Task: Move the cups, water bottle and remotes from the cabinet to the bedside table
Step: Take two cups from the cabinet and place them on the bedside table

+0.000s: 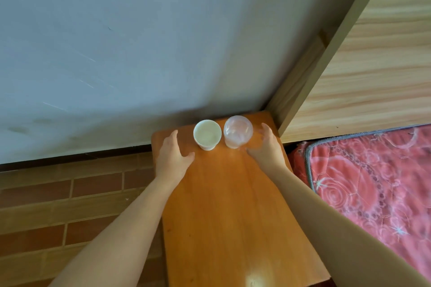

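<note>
Two cups stand upright side by side at the far end of the orange wooden bedside table (228,205). The left one is a white cup (207,134), the right one a clear plastic cup (238,131). My left hand (172,156) hovers just left of the white cup, fingers spread and relaxed, not touching it. My right hand (265,144) sits just right of the clear cup, fingers straight and open; its thumb reaches toward the cup's base. Neither hand holds anything. No water bottle or remotes are in view.
A grey-white wall (116,53) runs behind the table. A light wooden headboard (373,65) rises at the right, above a bed with a red flowered mattress (373,182). Brick-pattern floor (58,205) lies to the left of the table.
</note>
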Motion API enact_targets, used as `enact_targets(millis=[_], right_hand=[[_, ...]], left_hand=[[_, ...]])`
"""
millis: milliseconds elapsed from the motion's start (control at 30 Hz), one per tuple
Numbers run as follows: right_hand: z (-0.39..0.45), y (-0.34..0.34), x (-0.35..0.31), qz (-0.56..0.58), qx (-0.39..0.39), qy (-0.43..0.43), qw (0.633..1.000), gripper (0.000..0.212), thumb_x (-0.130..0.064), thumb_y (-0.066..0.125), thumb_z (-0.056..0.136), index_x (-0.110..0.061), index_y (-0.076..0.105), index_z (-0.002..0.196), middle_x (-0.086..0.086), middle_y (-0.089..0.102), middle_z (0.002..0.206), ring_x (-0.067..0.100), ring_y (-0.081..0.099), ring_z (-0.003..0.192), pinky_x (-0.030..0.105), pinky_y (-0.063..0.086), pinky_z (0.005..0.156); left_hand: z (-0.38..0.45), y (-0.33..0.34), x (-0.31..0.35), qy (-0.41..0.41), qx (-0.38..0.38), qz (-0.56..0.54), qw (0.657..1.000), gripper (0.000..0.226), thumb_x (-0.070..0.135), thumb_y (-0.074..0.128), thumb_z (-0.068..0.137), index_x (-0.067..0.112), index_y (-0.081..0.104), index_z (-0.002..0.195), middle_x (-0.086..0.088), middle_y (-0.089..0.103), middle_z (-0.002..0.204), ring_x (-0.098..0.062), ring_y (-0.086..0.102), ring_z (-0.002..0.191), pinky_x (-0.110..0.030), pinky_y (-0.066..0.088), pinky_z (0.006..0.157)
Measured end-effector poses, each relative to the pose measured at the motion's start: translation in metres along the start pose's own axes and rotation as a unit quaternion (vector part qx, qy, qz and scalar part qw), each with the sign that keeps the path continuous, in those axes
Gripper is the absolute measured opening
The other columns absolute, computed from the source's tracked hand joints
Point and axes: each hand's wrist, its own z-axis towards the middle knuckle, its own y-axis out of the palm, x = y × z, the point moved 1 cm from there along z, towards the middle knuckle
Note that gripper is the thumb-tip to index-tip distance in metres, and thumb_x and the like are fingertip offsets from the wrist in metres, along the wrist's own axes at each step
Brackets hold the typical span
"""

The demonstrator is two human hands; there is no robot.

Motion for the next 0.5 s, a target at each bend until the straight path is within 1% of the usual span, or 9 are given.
enact_targets(millis=[100,167,233,333,433,500], right_hand=[[-0.017,-0.033,-0.032,-0.069,-0.023,-0.007,0.997,0.078,-0.020,0.065,0.084,-0.012,0.018,0.146,0.012,0.031,0.149,0.030,0.036,0.134,0.041,0.038,0.104],[-0.031,-0.056,-0.061,-0.123,-0.034,-0.039,0.991,0.069,-0.023,0.060,0.087,-0.011,0.023,0.144,0.013,0.033,0.148,0.031,0.038,0.132,0.041,0.037,0.105],[-0.046,-0.077,-0.093,-0.164,-0.031,-0.080,0.983,0.060,-0.024,0.057,0.090,-0.012,0.029,0.141,0.011,0.038,0.145,0.029,0.040,0.130,0.040,0.039,0.103],[-0.075,-0.106,-0.148,-0.202,-0.022,-0.142,0.969,0.052,-0.029,0.056,0.090,-0.016,0.036,0.137,0.006,0.043,0.141,0.026,0.043,0.127,0.038,0.043,0.099],[-0.110,-0.131,-0.204,-0.250,-0.005,-0.225,0.942,0.054,-0.034,0.053,0.090,-0.020,0.034,0.138,0.003,0.040,0.145,0.025,0.040,0.131,0.040,0.040,0.102],[-0.135,-0.142,-0.236,-0.272,0.008,-0.282,0.920,0.055,-0.035,0.051,0.091,-0.020,0.032,0.140,0.002,0.038,0.147,0.024,0.036,0.134,0.040,0.037,0.105]], left_hand=[[-0.009,-0.050,0.017,0.025,-0.022,0.079,0.996,0.067,0.029,0.061,0.087,0.014,0.027,0.142,-0.010,0.034,0.145,-0.027,0.038,0.131,-0.038,0.039,0.101],[-0.014,-0.090,0.035,0.041,-0.031,0.109,0.993,0.064,0.029,0.059,0.088,0.012,0.027,0.141,-0.011,0.032,0.145,-0.028,0.037,0.131,-0.039,0.038,0.103],[-0.020,-0.133,0.055,0.081,-0.033,0.140,0.986,0.062,0.028,0.057,0.090,0.010,0.027,0.141,-0.013,0.032,0.144,-0.029,0.038,0.129,-0.039,0.039,0.102],[-0.037,-0.197,0.082,0.144,-0.017,0.207,0.968,0.062,0.027,0.054,0.090,0.008,0.026,0.141,-0.013,0.033,0.143,-0.029,0.036,0.128,-0.037,0.038,0.098],[-0.063,-0.250,0.099,0.174,0.022,0.243,0.954,0.059,0.029,0.051,0.091,0.010,0.026,0.141,-0.012,0.033,0.142,-0.028,0.037,0.126,-0.038,0.040,0.096],[-0.083,-0.280,0.103,0.194,0.054,0.280,0.939,0.057,0.030,0.049,0.091,0.010,0.028,0.140,-0.012,0.034,0.142,-0.028,0.038,0.126,-0.037,0.040,0.096]])
